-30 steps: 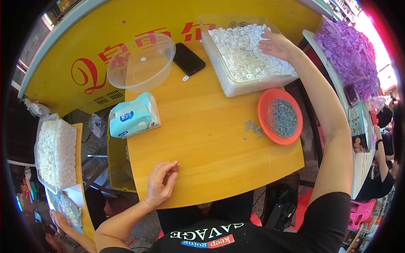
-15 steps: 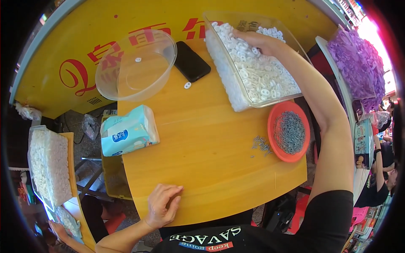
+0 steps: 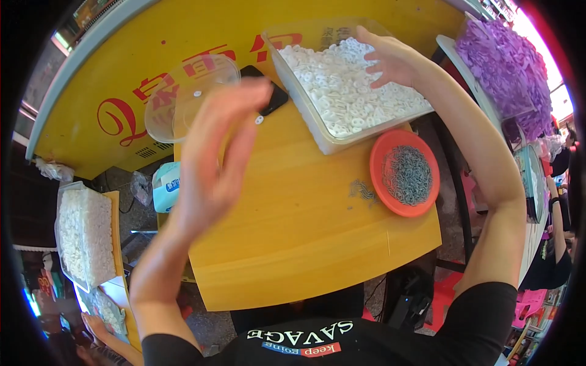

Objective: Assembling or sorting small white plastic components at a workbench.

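Observation:
My right hand (image 3: 395, 62), fingers spread and with nothing in them, hovers over a clear plastic box (image 3: 334, 145). Small white oval pieces with two holes (image 3: 342, 82) fill that box. Raised over the left part of the table, my left hand (image 3: 213, 155) is blurred, its fingers stretched out and its thumb apart. It partly covers a clear round bowl (image 3: 160, 122), a black phone (image 3: 279, 97) and a blue tissue pack (image 3: 165, 190). One white piece (image 3: 197, 94) shows in the bowl; another (image 3: 259, 120) lies by the phone.
A red dish (image 3: 389, 204) of grey screws (image 3: 410, 174) stands at the table's right, loose screws (image 3: 361, 189) beside it. Purple pieces (image 3: 505, 67) are heaped at far right. At left are another tub (image 3: 101, 244) of white pieces and another person's hand (image 3: 94, 326).
My left hand has risen from the table's near edge toward the bowl. My right hand has lifted out of the white pieces, its fingers now spread. The view has shifted slightly.

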A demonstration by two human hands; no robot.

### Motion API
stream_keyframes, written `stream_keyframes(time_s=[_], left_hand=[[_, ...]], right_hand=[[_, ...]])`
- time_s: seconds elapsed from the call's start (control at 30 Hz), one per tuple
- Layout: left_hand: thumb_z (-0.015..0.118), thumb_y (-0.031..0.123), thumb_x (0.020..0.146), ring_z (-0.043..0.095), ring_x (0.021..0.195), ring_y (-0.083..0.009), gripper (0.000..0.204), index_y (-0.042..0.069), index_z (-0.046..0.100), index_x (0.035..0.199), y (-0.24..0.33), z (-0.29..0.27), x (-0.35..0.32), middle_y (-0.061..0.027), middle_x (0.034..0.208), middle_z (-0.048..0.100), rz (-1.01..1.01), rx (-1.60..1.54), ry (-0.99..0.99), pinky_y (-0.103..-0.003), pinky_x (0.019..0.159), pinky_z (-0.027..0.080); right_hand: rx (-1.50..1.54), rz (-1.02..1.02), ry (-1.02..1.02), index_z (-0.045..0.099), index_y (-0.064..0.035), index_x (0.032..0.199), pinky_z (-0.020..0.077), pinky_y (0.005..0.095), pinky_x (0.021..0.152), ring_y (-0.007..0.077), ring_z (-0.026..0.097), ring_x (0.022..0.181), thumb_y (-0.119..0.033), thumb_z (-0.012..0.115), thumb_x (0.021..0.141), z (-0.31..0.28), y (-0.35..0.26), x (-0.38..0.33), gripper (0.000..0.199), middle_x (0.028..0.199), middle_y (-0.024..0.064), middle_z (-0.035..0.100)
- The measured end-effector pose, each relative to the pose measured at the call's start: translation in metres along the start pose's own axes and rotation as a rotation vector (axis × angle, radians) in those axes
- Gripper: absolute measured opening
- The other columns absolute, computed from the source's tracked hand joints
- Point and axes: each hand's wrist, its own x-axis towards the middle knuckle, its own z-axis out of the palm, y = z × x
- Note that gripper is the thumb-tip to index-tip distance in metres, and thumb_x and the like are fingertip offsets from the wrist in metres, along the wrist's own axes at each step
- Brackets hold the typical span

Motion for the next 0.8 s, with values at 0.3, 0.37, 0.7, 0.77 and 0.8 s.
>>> stream_keyframes(time_s=[0.3, 0.37, 0.7, 0.77, 0.8], left_hand=[[0.042, 0.028, 0.099, 0.061, 0.109, -0.0253, 0.044, -0.001, 0.053, 0.130, -0.138, 0.101, 0.173, -0.0165, 0.127, 0.059, -0.227, 0.463, -0.696, -0.035, 0.088, 0.051], [0.041, 0.034, 0.098, 0.060, 0.110, -0.0317, 0.049, 0.001, 0.052, 0.131, -0.137, 0.121, 0.189, -0.0178, 0.135, 0.054, -0.214, 0.916, -1.194, -0.043, 0.081, 0.055], [0.053, 0.046, 0.092, 0.060, 0.091, -0.0217, 0.047, 0.010, 0.056, 0.122, -0.198, 0.132, 0.154, -0.0062, 0.109, 0.064, -0.288, -0.085, -0.977, -0.038, 0.067, 0.051], [0.060, 0.037, 0.090, 0.060, 0.100, -0.0199, 0.038, 0.013, 0.063, 0.121, -0.153, 0.150, 0.152, -0.0048, 0.110, 0.067, -0.863, -0.684, -0.480, -0.037, 0.078, 0.048], [0.060, 0.037, 0.090, 0.060, 0.100, -0.0199, 0.038, 0.013, 0.063, 0.121, -0.155, 0.158, 0.156, -0.0048, 0.110, 0.067, -0.863, -0.678, -0.472, -0.037, 0.078, 0.048]], right_hand=[[0.408, 0.212, -0.193, -0.008, -0.0055, 0.152, 0.0303, 0.0708, 0.101, 0.0550, 0.015, 0.139, -0.062, 0.050, 0.092, 0.021, 0.014, -0.028, 0.101, 0.150, 0.0403, -0.004], [0.383, 0.237, -0.118, -0.006, -0.0059, 0.152, 0.0287, 0.0709, 0.102, 0.0545, 0.017, 0.139, -0.063, 0.047, 0.093, 0.028, 0.016, -0.016, 0.098, 0.150, 0.0404, 0.000], [0.448, 0.242, -0.062, 0.034, -0.0077, 0.146, 0.0236, 0.0680, 0.106, 0.0387, 0.028, 0.141, -0.056, 0.026, 0.101, 0.067, 0.014, 0.040, 0.066, 0.154, 0.0140, 0.032], [0.488, 0.238, 0.050, 0.034, -0.0083, 0.146, 0.0238, 0.0676, 0.106, 0.0378, 0.028, 0.141, -0.054, 0.027, 0.102, 0.065, 0.023, 0.050, 0.063, 0.154, 0.0136, 0.031], [0.575, 0.144, 0.079, 0.040, -0.0066, 0.140, 0.0312, 0.0616, 0.103, 0.0330, 0.038, 0.133, -0.052, 0.028, 0.102, 0.073, 0.021, 0.055, 0.061, 0.146, 0.0123, 0.041]])
